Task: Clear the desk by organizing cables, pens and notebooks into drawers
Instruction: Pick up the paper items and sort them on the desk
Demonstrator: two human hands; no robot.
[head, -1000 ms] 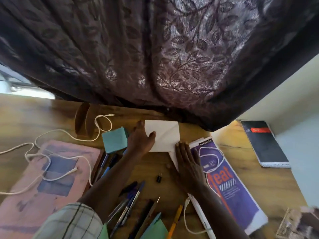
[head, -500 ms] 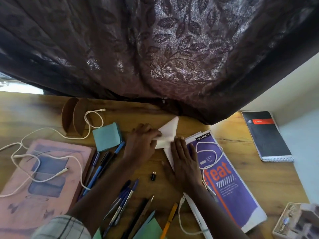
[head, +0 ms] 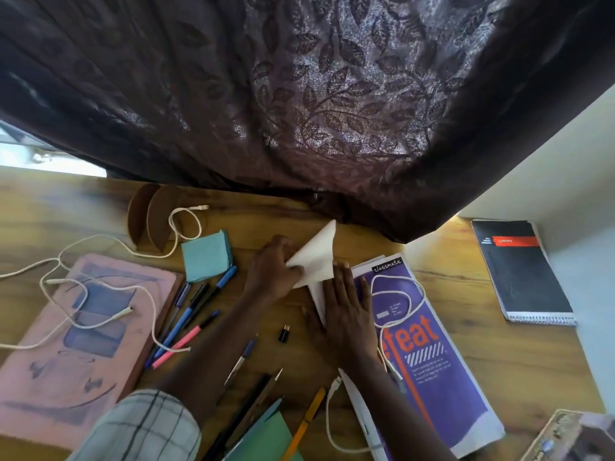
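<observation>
White paper (head: 316, 257) mid-desk, just left of purple notebook (head: 429, 354), one flap folded up. Left hand (head: 271, 272) pinches the flap's edge. Right hand (head: 346, 311) flat, fingers spread, pressing paper down. Pens (head: 196, 311) left of notebook.

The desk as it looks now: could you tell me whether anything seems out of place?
Yes. A white cable lies looped across the purple notebook, and pens are scattered loose. The left hand is lifting a white paper into a peak.
</observation>
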